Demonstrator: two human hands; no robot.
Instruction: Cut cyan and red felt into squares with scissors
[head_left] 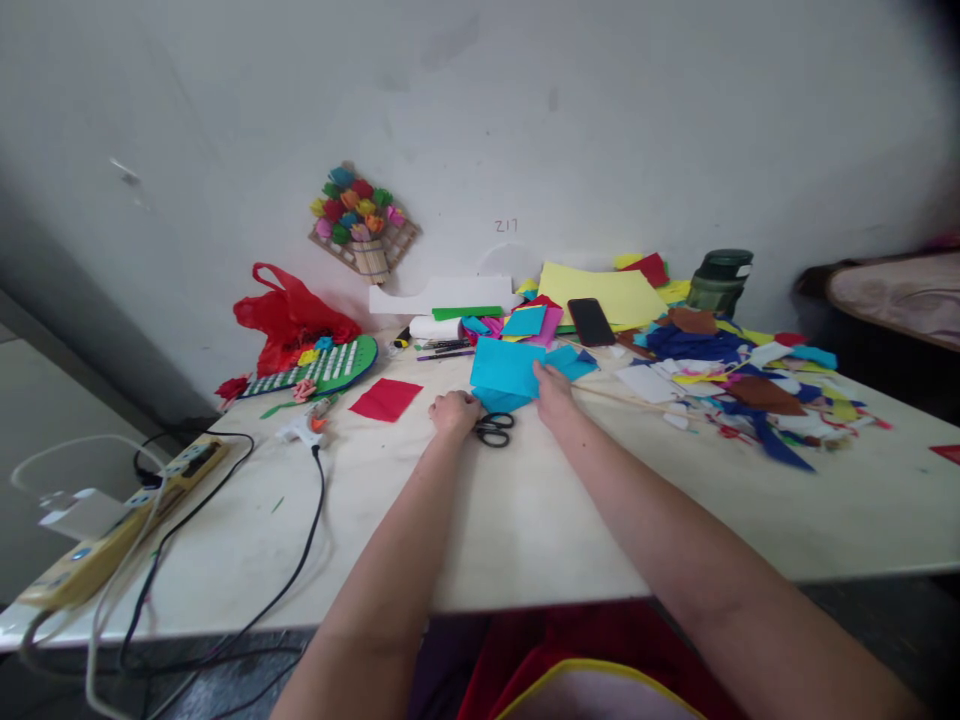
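Note:
A sheet of bright blue paper (506,364) is raised a little over the table, between my two hands. My right hand (555,393) pinches its right edge, thumb on top. At the lower left corner, the curled fingers of my left hand (453,412) close on the blue paper; their tips are partly hidden. More blue paper pieces (568,362) lie beneath and to the right. Black-handled scissors (495,430) rest on the table just right of my left hand, blades hidden under the paper. A red paper square (386,399) lies to the left.
Paper scraps (720,370) are heaped at right, before a green bottle (721,282). A phone (590,322) lies on yellow paper (600,293). At left are a glue gun (306,428) with its cord, a power strip (127,530), a green decorated board (352,362) and a red bag (289,325).

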